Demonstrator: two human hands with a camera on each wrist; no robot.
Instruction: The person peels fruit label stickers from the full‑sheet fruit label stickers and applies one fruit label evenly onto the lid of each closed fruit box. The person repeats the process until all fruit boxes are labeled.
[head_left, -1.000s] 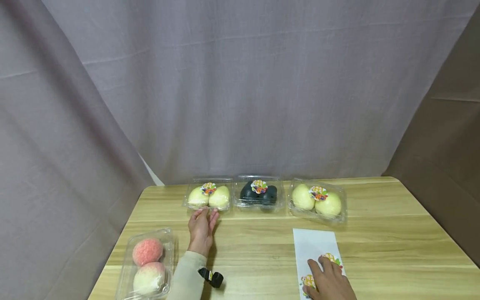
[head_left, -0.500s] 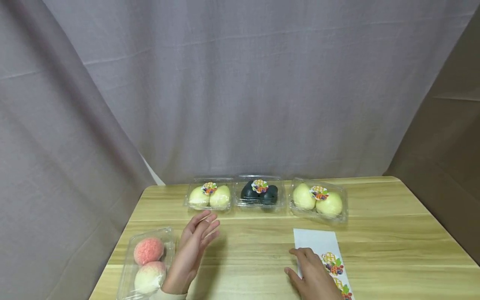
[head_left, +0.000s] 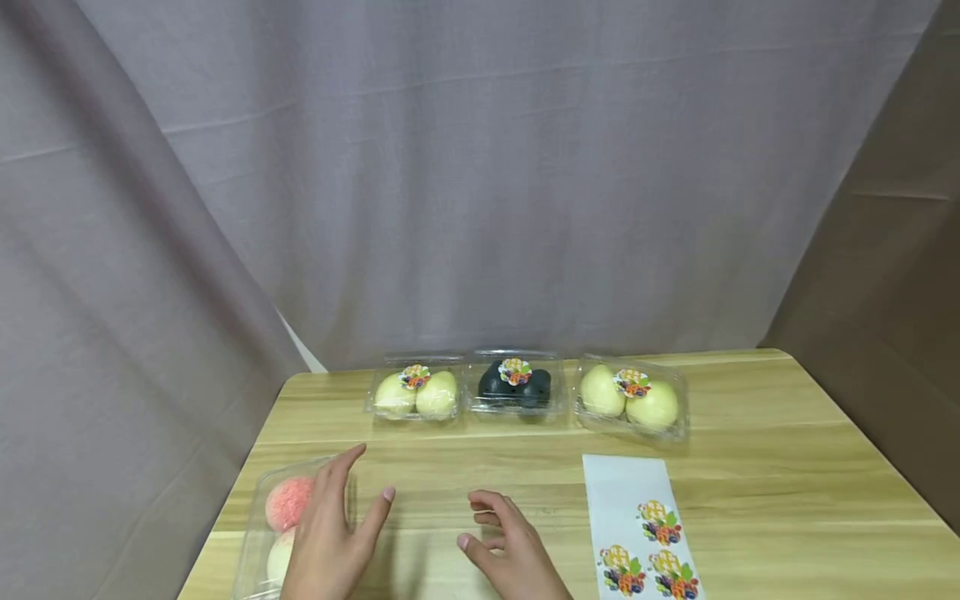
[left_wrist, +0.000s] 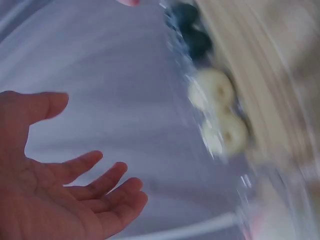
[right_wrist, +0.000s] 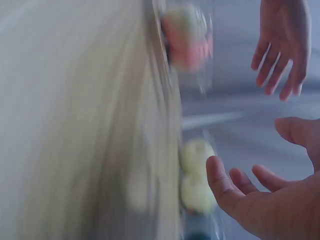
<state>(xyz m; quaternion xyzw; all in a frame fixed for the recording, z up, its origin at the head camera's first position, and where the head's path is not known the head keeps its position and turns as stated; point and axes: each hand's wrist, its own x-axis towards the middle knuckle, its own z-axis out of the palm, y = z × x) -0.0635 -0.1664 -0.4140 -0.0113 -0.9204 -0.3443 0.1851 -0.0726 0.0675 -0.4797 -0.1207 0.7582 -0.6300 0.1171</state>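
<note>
My left hand [head_left: 330, 533] hovers over the right side of a clear plastic clamshell box [head_left: 253, 525], thumb and fingers spread and nothing held. Inside the box lie two peaches [head_left: 288, 503], one partly hidden by the hand. My right hand [head_left: 517, 554] is above the middle of the table, its fingers loosely bent and holding nothing. To its right lies a white sheet [head_left: 622, 487] with several round fruit stickers [head_left: 660, 522]. In the right wrist view, the left hand [right_wrist: 284, 47] and right hand [right_wrist: 270, 195] are apart.
Along the back edge of the wooden table [head_left: 780, 467] stand three stickered clear boxes: one with pale pears [head_left: 437, 395], one with dark fruit [head_left: 536, 388], one with pale round fruit [head_left: 652, 406]. A grey curtain [head_left: 480, 183] hangs behind.
My left hand has drawn back from the rear left box toward the peach box. My right hand has left the sticker sheet and moved left, uncovering its stickers.
</note>
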